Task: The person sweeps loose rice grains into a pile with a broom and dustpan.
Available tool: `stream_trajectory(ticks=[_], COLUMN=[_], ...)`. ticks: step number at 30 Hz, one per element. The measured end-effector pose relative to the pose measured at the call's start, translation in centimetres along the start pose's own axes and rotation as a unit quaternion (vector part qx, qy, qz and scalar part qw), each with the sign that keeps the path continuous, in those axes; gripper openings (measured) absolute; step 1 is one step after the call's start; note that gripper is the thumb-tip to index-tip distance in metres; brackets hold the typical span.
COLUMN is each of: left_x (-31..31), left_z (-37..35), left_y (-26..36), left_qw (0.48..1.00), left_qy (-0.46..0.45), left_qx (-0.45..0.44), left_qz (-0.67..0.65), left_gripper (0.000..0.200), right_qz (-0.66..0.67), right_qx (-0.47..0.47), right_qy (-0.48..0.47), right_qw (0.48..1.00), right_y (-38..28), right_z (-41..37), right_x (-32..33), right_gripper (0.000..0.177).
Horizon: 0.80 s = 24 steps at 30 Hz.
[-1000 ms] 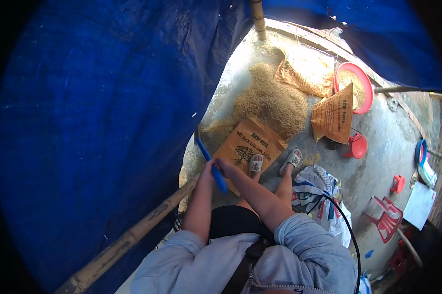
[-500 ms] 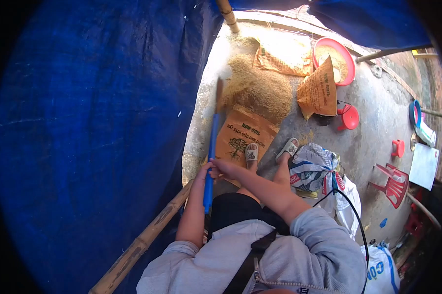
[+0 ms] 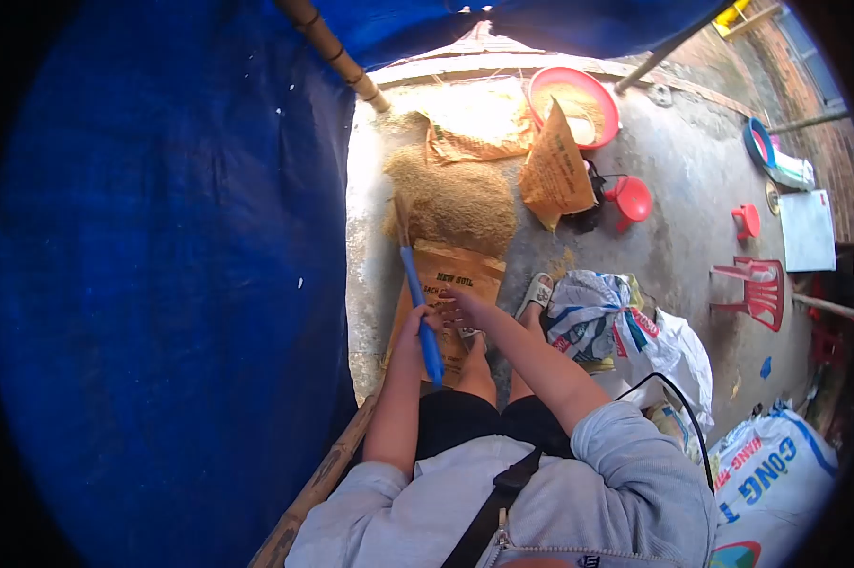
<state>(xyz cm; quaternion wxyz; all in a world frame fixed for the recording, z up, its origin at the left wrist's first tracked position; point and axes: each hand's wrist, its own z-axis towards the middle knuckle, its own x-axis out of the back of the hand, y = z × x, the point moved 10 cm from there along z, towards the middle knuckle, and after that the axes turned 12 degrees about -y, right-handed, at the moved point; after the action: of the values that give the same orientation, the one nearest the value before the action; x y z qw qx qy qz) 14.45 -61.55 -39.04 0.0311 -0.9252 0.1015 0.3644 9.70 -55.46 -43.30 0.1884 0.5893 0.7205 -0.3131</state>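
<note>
Because the left hand (image 3: 424, 319) grasps the tool (image 3: 431, 352) by its handle, the far end likely reaches the grain (image 3: 463, 206) past the flat sack's (image 3: 474, 269) far left corner, the right hand's (image 3: 462, 307) fingers spread open alongside.

I see a blue tarp (image 3: 181, 284) of creased plastic with a soft sheen. The long handle (image 3: 421, 317) is smooth blue plastic. The grain heap (image 3: 460, 204) looks dry, matt and rough, and the floor (image 3: 673, 275) is dull, rough concrete. The red basin (image 3: 608, 118) and red stool (image 3: 633, 199) are smooth plastic. I make out ribbed, matt cloth on the grey jacket (image 3: 625, 464) and natural bamboo in the pole (image 3: 332, 52).
</note>
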Motion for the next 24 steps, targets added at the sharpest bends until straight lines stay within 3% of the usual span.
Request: stream_trajectory(ticks=[1, 2, 4, 6, 8, 10, 12, 14, 15, 17, 18, 20, 24], left_x=[0.8, 1.7, -1.4, -4.6, -8.5, -10.2, -10.6, -10.8, -10.8, -9.8, -8.8, -8.1, -4.9], left_z=[-0.3, -0.3, -4.3, -6.2, -7.4, -6.9, -6.2, -4.3, -3.6, -1.1, 1.0, 5.3, 13.3], left_y=[-0.7, -0.6, -3.1, -2.6, -3.9, -5.1, -7.8, -11.6, -14.0, -19.2, -21.8, -25.4, -28.3], left_qw=[0.996, 0.995, 0.978, 0.968, 0.941, 0.924, 0.893, 0.872, 0.858, 0.842, 0.840, 0.847, 0.861], left_qy=[-0.020, -0.019, -0.001, 0.007, -0.028, -0.037, -0.012, -0.038, -0.045, -0.059, -0.066, -0.050, -0.029], left_qx=[0.068, 0.076, 0.191, 0.229, 0.334, 0.373, 0.408, 0.417, 0.442, 0.468, 0.468, 0.447, 0.485], left_qz=[0.061, 0.069, 0.087, 0.099, 0.051, 0.069, 0.187, 0.252, 0.256, 0.263, 0.267, 0.283, 0.147], left_gripper=[0.011, 0.011, 0.013, 0.012, 0.013, 0.015, 0.017, 0.019, 0.018, 0.016, 0.015, 0.013, 0.015], right_qz=[0.014, 0.028, 0.043, 0.059, 0.068, 0.124, 0.178, 0.281, 0.284, 0.299, 0.297, 0.314, 0.213], right_qx=[-0.002, -0.003, 0.013, 0.031, 0.084, 0.144, 0.201, 0.265, 0.270, 0.303, 0.299, 0.282, 0.243], right_qy=[-0.030, -0.061, -0.059, -0.057, -0.064, -0.078, -0.088, 0.027, 0.034, 0.156, 0.161, 0.275, 0.277], right_qw=[0.999, 0.998, 0.997, 0.996, 0.992, 0.979, 0.959, 0.922, 0.919, 0.891, 0.893, 0.864, 0.905], right_y=[-0.3, -0.7, -1.6, -1.9, -3.2, -4.3, -4.7, -3.4, -2.9, -1.0, -0.2, 2.3, 0.9], right_z=[-0.7, -1.4, -2.7, -4.0, -5.4, -6.9, -8.4, -10.3, -11.1, -13.8, -13.5, -12.9, -12.0], right_x=[-1.4, -2.7, -4.3, -4.4, -3.5, -1.4, 1.7, 8.0, 9.7, 15.0, 17.8, 24.2, 24.2], right_gripper=[0.046, 0.049, 0.053, 0.057, 0.043, 0.037, 0.032, 0.024, 0.024, 0.025, 0.025, 0.023, 0.025])
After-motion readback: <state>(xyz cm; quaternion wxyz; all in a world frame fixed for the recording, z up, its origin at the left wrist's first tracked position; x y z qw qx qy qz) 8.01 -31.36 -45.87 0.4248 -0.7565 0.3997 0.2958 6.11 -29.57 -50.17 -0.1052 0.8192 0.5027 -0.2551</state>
